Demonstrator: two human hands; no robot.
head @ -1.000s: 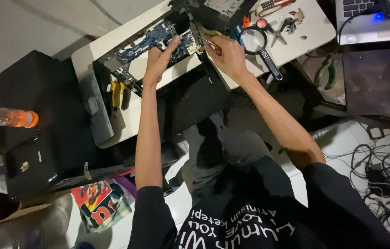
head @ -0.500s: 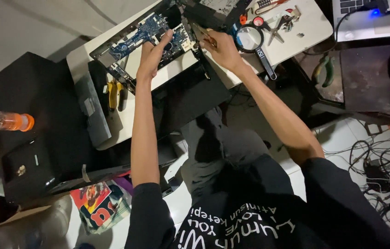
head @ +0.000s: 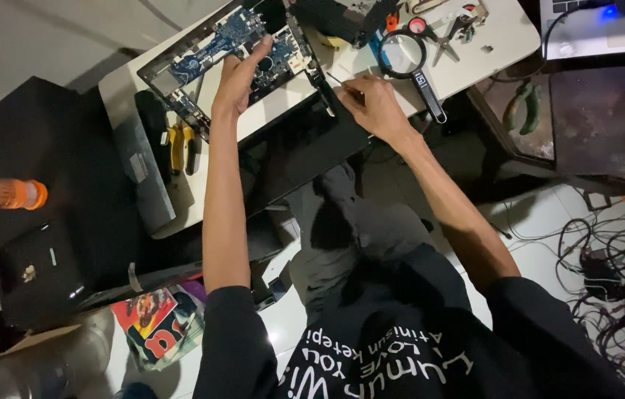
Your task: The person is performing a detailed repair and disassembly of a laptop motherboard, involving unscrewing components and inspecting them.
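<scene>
An opened laptop base (head: 202, 63) with a blue circuit board showing lies on a white table (head: 504, 37). My left hand (head: 237, 74) rests flat on the board with the fingers stretched out, pressing it down. My right hand (head: 371, 107) is closed around a thin screwdriver (head: 338, 80) whose tip points at the laptop's near right edge, beside the hinge. The laptop's dark lid (head: 305, 148) hangs over the table's front edge below my hands.
A magnifying glass (head: 405, 55) and scissors (head: 453, 33) lie right of the laptop. Yellow-handled pliers (head: 179, 144) lie at its left. Green pliers (head: 519, 107) sit on a dark side table. Another laptop (head: 600, 26) glows at far right. Cables (head: 608, 273) cover the floor.
The view has shifted slightly, so the table sits lower and more to the right in frame. Both hands stay on the laptop; the right hand has shifted a little along its edge.
</scene>
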